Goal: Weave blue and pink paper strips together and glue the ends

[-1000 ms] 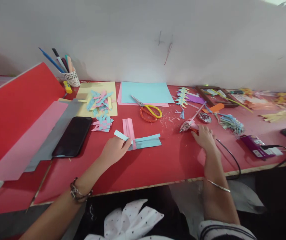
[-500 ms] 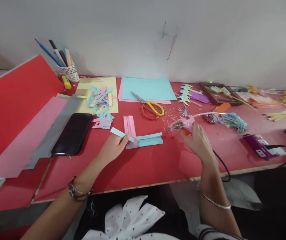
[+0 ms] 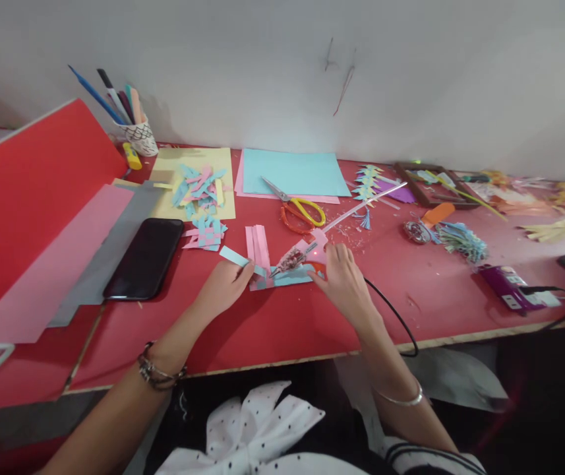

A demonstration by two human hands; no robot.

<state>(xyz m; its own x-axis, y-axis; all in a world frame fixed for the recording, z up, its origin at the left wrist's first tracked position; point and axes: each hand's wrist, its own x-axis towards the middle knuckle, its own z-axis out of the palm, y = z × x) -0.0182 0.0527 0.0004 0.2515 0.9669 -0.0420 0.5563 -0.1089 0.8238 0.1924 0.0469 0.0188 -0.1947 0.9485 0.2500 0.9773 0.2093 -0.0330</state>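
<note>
My right hand (image 3: 344,280) grips a pink glue gun (image 3: 306,253), its tip pointing left and down at crossed paper strips on the red table (image 3: 287,323). A long glue stick pokes out of the gun's back toward the upper right. My left hand (image 3: 223,287) pinches the end of a light blue strip (image 3: 235,257) and lifts it off the pink strips (image 3: 257,243). More blue strips (image 3: 289,277) lie flat under the gun's tip. The gun's black cord (image 3: 393,316) runs off the table's front edge.
A black phone (image 3: 144,257) lies on grey paper at the left, beside large red and pink sheets. Orange and yellow scissors (image 3: 302,214) rest by blue paper (image 3: 295,173). Cut strips (image 3: 200,194), a pen cup (image 3: 136,135) and a purple power strip (image 3: 507,287) also stand about.
My right hand picked the glue gun up from the right of the table and carried it left to the crossed strips. My left hand kept hold of the blue strip.
</note>
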